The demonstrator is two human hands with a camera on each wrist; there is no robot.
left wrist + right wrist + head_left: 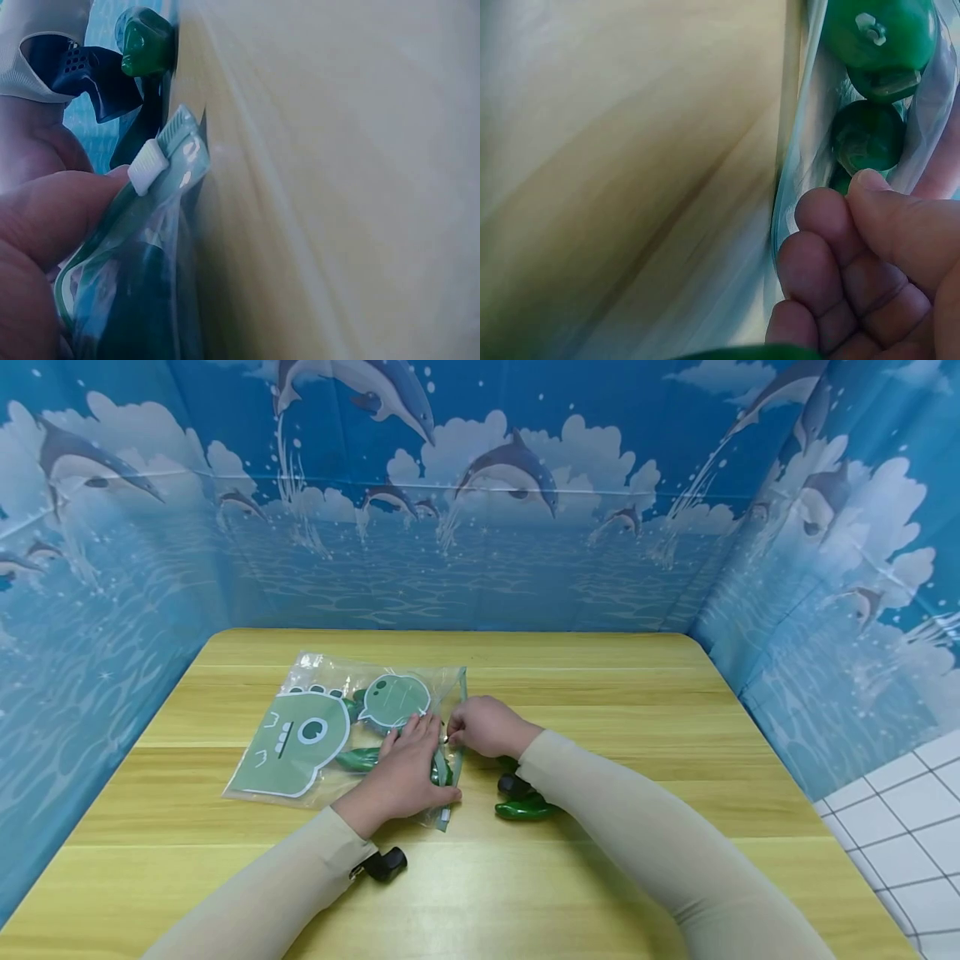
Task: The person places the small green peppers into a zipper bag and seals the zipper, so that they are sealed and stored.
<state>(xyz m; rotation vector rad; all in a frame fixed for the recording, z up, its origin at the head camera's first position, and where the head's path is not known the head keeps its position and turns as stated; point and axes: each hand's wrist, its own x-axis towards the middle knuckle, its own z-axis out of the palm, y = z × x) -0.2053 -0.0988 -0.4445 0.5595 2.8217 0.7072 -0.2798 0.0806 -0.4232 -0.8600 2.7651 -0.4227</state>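
A clear zip bag (292,752) with a green dinosaur print lies flat, several shiny green peppers (358,759) inside it. My left hand (408,768) rests on top of the bag near its mouth, fingers stretched out. In the left wrist view, the left thumb (60,214) lies against the bag's edge beside a white zip slider (148,166). At the mouth, my right hand (487,727) has its fingers curled, and thumb and forefinger pinch a green pepper (840,180), mostly hidden. Larger green peppers (881,34) show through the opening.
Outside the bag, a curved green pepper (525,808) lies on the wooden table (450,910) under the right forearm, with another green piece (508,763) partly hidden behind the wrist. Black wrist cameras (386,864) stick out from the sleeves. A dolphin-print curtain (480,577) stands behind the table.
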